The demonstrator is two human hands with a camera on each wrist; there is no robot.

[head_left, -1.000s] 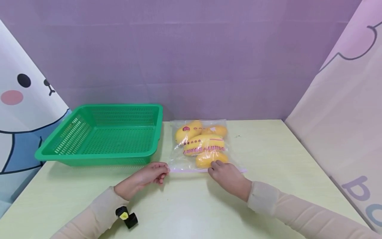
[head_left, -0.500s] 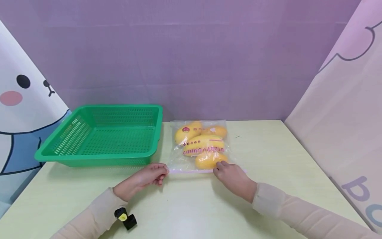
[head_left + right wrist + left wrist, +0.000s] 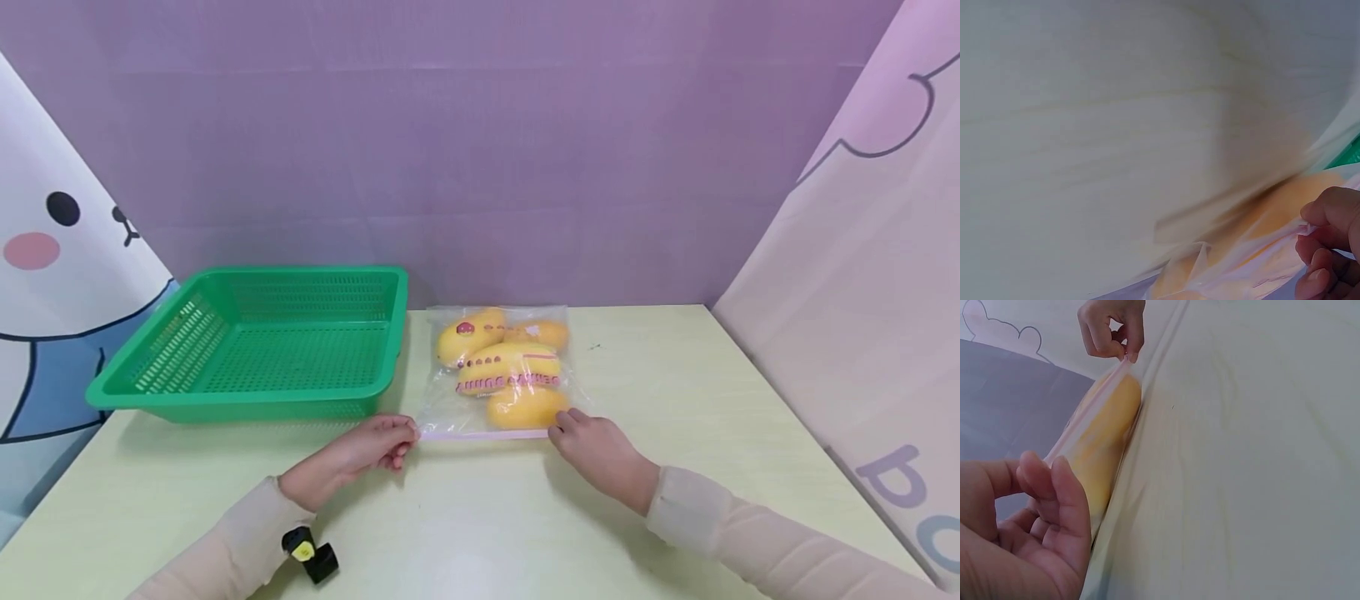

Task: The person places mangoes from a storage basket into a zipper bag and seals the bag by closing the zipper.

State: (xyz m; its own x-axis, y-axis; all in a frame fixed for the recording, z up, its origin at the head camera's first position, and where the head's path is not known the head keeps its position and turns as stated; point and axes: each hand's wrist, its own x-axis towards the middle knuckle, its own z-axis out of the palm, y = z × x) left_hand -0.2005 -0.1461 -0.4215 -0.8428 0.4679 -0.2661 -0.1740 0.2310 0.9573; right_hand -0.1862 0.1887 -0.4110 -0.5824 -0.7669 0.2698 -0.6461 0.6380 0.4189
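Note:
A clear zip bag (image 3: pixel 453 414) printed with pink pictures and letters lies flat on the table, holding several yellow-orange mangoes (image 3: pixel 525 408). Its pinkish zip strip (image 3: pixel 483 435) runs along the near edge. My left hand (image 3: pixel 372 446) pinches the strip's left end between thumb and finger. Farther right, my right hand (image 3: pixel 606 457) pinches the same strip near the lowest mango, hiding the strip's right end. The left wrist view has the strip (image 3: pixel 1088 412) stretched between both hands. In the right wrist view, thumb and finger of the right hand (image 3: pixel 1335 237) hold the strip, with crinkled plastic beside them.
To the left of the bag stands a green perforated plastic basket (image 3: pixel 240 400). A purple cloth (image 3: pixel 480 158) hangs behind the pale table (image 3: pixel 480 517), with printed cloths at both sides. A small black device (image 3: pixel 309 554) is strapped at my left wrist.
My right hand has slid rightward along the zip strip, from beneath the lowest mango's middle to its right side. The left hand stays at the strip's left end.

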